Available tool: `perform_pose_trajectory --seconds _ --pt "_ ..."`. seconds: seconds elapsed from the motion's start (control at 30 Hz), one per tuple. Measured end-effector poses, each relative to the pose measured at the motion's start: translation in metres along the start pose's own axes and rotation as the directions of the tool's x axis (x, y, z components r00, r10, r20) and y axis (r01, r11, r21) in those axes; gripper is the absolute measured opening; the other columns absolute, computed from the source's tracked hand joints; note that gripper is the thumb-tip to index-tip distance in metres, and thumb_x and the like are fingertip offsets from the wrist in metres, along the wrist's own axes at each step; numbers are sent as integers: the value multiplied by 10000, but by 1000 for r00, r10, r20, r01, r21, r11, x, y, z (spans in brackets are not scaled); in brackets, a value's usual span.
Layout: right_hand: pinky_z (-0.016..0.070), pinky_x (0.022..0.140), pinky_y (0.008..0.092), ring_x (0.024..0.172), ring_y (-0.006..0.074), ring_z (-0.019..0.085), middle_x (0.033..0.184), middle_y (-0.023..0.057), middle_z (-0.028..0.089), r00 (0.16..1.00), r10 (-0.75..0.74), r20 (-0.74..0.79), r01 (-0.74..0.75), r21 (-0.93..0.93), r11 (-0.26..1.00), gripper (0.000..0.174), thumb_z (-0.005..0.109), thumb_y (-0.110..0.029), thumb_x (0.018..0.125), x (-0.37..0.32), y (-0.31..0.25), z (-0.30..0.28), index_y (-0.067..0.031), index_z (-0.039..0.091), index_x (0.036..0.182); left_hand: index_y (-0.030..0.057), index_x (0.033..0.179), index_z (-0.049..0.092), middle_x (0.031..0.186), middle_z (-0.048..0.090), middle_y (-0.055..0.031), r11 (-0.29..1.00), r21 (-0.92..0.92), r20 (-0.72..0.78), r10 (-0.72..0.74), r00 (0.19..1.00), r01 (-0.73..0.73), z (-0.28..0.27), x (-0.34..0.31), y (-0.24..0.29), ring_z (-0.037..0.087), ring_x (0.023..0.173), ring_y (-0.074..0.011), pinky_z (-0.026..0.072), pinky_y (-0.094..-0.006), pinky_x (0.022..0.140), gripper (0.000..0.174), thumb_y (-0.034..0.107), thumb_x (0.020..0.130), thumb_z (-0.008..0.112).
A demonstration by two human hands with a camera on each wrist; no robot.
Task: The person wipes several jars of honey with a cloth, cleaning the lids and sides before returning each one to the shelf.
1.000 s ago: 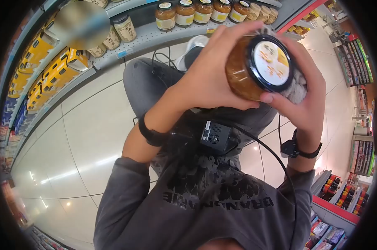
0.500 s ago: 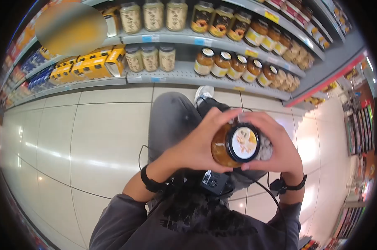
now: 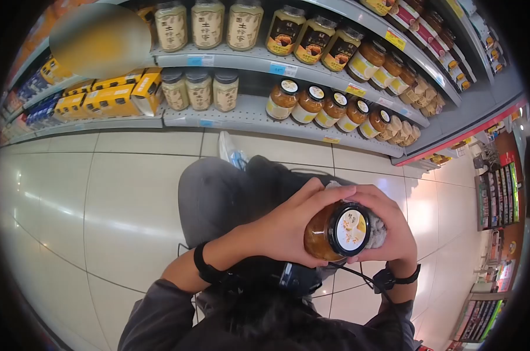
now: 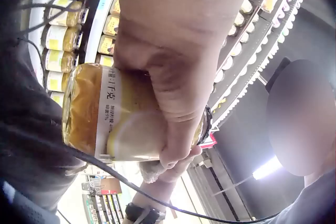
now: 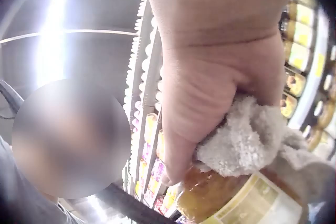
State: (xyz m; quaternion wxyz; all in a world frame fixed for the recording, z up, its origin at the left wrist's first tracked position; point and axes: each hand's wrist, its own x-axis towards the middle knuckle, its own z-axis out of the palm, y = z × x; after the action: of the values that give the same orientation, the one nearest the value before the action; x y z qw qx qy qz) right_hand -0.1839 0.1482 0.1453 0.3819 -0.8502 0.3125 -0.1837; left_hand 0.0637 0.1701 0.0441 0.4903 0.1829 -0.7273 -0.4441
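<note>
A glass jar (image 3: 321,235) of amber preserve, with a black-rimmed lid (image 3: 352,230) and a pale label, is held tilted over the lap, lid toward the head camera. My left hand (image 3: 283,229) grips its side, thumb along the glass; in the left wrist view the label (image 4: 131,124) shows below the palm. On the other side my right hand (image 3: 392,225) holds a grey fluffy cloth (image 3: 378,231) against the jar. Seen from the right wrist, the bunched cloth (image 5: 241,140) lies between palm and glass, and the fingers' far ends are hidden.
Ahead stand shelves with similar lidded jars (image 3: 314,104), pale jars (image 3: 199,90) and yellow boxes (image 3: 112,99). A crossed leg (image 3: 218,199) lies on the tiled floor (image 3: 130,193) below the hands. A black cable (image 3: 352,271) runs beneath the jar, near a dark box-shaped device (image 3: 297,278).
The jar, first close to the head camera, now appears lower and farther from it, held by both hands throughout. The head view has tipped up, showing more of the shelves.
</note>
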Motion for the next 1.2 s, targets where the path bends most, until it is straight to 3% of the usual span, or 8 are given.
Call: perform_pose_trajectory --seconds 0.17,0.3,0.47,0.63,0.73,0.97,1.07,1.2 --pt "482 1108 424 1304 362 622 1410 180 621 999 49 6 -49 40 998 938 1024 -287 599 48 45 -16 -23 634 1410 121 1641 345 1293 467 -145 997 -35 14 -66 998 67 -31 28 -51 542 1202 -330 478 -394 1081 1204 89 611 967" --pt "498 1085 431 1271 364 638 1371 190 641 987 -130 95 129 11 992 914 1015 -261 617 105 74 -43 -16 625 1406 80 1593 399 1374 477 -145 985 83 -103 -142 984 151 -55 43 -61 524 1252 -311 433 -417 1114 1198 115 570 1020" --pt "516 1049 438 1248 376 645 1362 162 649 974 -228 10 227 62 972 875 1002 -282 633 138 73 -27 -55 633 1393 65 1596 379 1369 460 -123 964 170 -179 -171 969 202 -83 35 -54 519 1349 -290 402 -408 1178 1229 120 565 1047" --pt "512 1054 442 1238 381 647 1360 171 648 980 -197 19 198 -43 979 862 992 -299 636 125 65 -21 -39 636 1376 67 1605 378 1392 404 -137 954 191 -137 -209 968 233 -83 28 -49 518 1334 -296 391 -397 1193 1215 61 580 1030" --pt "481 1081 423 1257 346 633 1351 175 653 984 -167 -56 165 -34 986 899 1010 -296 594 114 60 -19 -2 642 1360 152 1615 413 1306 465 -131 964 224 -183 -100 978 141 -74 33 -45 540 1204 -319 488 -392 1084 1160 27 600 960" --pt "432 1134 414 1316 319 601 1383 169 641 982 -150 -116 153 23 988 935 1020 -271 585 110 49 -15 -1 636 1394 79 1611 377 1424 489 -122 979 203 -180 30 983 7 -75 35 -43 512 1284 -291 410 -405 1150 1221 115 574 1022" --pt "434 1135 395 1308 274 605 1373 143 646 984 -57 -172 107 295 950 930 1022 -234 596 126 69 4 -8 627 1407 83 1640 305 1471 434 -113 996 75 -217 -36 976 54 -80 32 -59 481 1386 -268 383 -414 1197 1276 96 586 1025" --pt "480 1081 348 1225 196 643 1312 100 676 990 69 -126 -24 329 944 855 1014 -118 605 150 114 8 -14 643 1369 91 1667 225 1489 400 -101 973 -1 -236 -223 946 230 -87 35 -108 458 1441 -261 363 -426 1224 1339 74 592 1025"
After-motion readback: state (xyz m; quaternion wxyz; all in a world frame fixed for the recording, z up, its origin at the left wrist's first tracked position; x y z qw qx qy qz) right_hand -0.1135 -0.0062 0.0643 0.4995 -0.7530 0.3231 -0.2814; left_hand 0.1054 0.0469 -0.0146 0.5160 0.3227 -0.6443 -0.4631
